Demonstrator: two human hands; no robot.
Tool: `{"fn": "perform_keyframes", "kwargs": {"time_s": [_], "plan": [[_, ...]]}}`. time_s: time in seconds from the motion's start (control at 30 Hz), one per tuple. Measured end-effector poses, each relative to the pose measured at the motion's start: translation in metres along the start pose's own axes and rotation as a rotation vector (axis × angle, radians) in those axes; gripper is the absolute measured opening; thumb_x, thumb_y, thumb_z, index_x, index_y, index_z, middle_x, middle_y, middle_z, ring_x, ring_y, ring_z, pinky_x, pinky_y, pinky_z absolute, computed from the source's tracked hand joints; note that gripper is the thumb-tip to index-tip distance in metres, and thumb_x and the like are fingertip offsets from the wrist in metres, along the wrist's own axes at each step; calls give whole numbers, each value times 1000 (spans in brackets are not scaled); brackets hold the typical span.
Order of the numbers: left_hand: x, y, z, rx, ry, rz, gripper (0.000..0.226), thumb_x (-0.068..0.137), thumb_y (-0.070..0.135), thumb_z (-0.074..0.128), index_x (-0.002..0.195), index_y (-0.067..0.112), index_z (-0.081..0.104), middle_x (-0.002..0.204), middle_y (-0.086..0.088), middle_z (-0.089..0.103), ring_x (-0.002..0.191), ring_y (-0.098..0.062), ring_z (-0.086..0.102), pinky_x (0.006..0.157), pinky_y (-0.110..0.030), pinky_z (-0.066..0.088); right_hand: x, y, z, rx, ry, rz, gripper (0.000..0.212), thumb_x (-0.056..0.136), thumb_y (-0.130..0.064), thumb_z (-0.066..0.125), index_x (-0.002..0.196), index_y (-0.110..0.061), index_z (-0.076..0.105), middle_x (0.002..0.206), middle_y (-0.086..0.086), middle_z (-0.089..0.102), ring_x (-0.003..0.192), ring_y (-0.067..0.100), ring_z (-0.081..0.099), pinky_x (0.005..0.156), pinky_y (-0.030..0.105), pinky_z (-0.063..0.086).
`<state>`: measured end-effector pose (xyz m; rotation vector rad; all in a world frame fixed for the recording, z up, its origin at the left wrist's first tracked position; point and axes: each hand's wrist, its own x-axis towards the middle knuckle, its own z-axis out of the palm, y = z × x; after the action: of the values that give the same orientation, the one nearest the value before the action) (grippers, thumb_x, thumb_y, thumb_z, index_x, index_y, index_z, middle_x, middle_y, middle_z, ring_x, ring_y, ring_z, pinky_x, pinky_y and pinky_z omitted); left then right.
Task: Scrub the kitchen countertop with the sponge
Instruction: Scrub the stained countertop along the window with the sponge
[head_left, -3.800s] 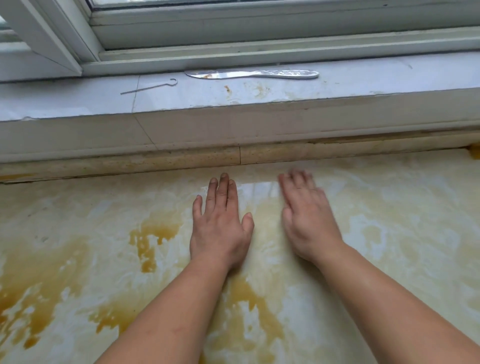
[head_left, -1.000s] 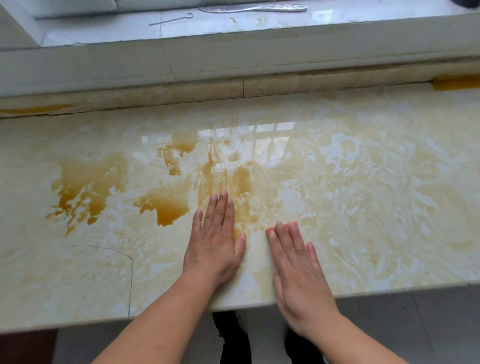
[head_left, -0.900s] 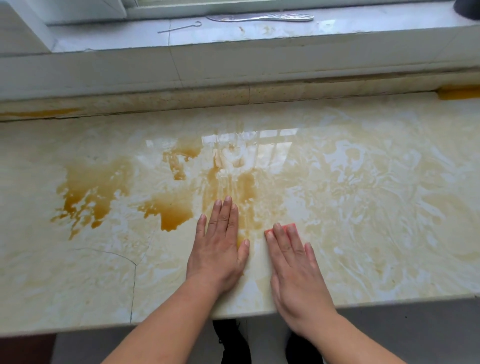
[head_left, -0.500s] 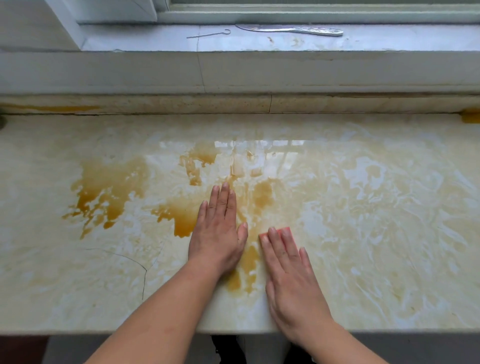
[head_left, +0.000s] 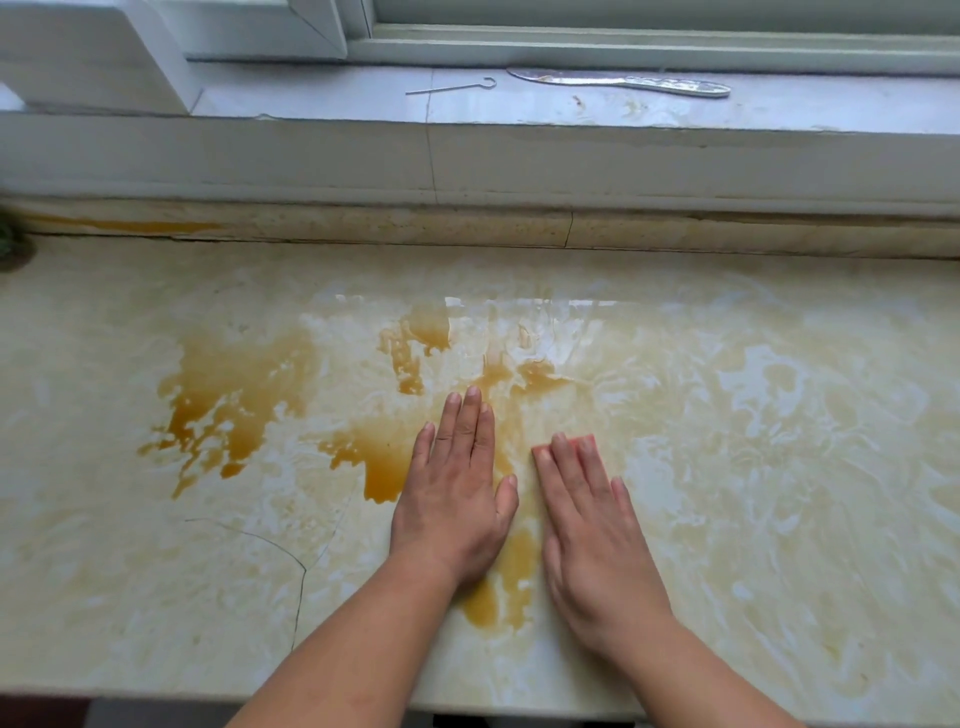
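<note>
Both hands flat on countertop (head_left: 779, 415), near front edge: left hand (head_left: 452, 499) beside right hand (head_left: 592, 535), sponge (head_left: 581, 442) under right fingertips. Knife (head_left: 623, 83) & hook (head_left: 452, 87) on sill (head_left: 311, 98) behind.

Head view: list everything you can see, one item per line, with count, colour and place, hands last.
countertop: one, cream marble, fills the foreground; a thin crack near its front left.
brown liquid stains: several patches, amber, left and centre of the countertop.
sponge: one, pink, mostly hidden under the right hand's fingers.
window sill: one, pale grey, above the back edge.
metal hook: one, silver wire, on the sill.
knife: one, silver, on the sill, right of the hook.
left hand: flat on the countertop, fingers straight.
right hand: flat, pressing the sponge.
</note>
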<state>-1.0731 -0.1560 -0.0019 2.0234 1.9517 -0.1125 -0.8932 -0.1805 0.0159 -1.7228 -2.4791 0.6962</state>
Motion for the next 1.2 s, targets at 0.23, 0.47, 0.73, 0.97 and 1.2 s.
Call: {"fn": "perform_keyframes", "kwargs": {"time_s": [0.23,0.47,0.73,0.97,1.2], "plan": [[1,1,0,14,-3,-7,82,95,58,1,161,16,-24,163,-1,-46,149,-16,-44,126,-43,-17,73,-1,-15,75,46,158,73,102,-24,31,163,-28,-9,167,-10,-26,151,11,-30,127,43,-6],[0,1,0,22,-8,-12,82,95,58,1,160,15,-26,161,-1,-48,148,-16,-44,126,-43,-16,66,-4,-16,24,23,53,78,99,-23,32,162,-27,-14,167,-9,-29,151,11,-31,127,42,-6],[0,2,-3,27,-20,-16,82,94,58,-1,159,16,-28,160,0,-49,147,-16,-45,126,-43,-18,81,-5,-15,11,0,28,77,99,-24,31,161,-29,-14,166,-10,-30,149,10,-34,124,39,-13],[0,2,-3,33,-27,-17,82,93,59,-3,158,16,-30,160,1,-50,147,-16,-46,125,-42,-19,107,-7,-25,6,3,11,73,100,-23,28,162,-27,-11,168,-9,-26,151,12,-30,125,39,-10],[0,2,-2,21,-25,-14,82,94,58,-2,157,16,-31,160,0,-50,147,-16,-45,128,-45,-13,96,-4,-22,-22,-11,11,74,99,-25,27,162,-27,-12,167,-9,-29,150,11,-33,123,37,-14]]}}
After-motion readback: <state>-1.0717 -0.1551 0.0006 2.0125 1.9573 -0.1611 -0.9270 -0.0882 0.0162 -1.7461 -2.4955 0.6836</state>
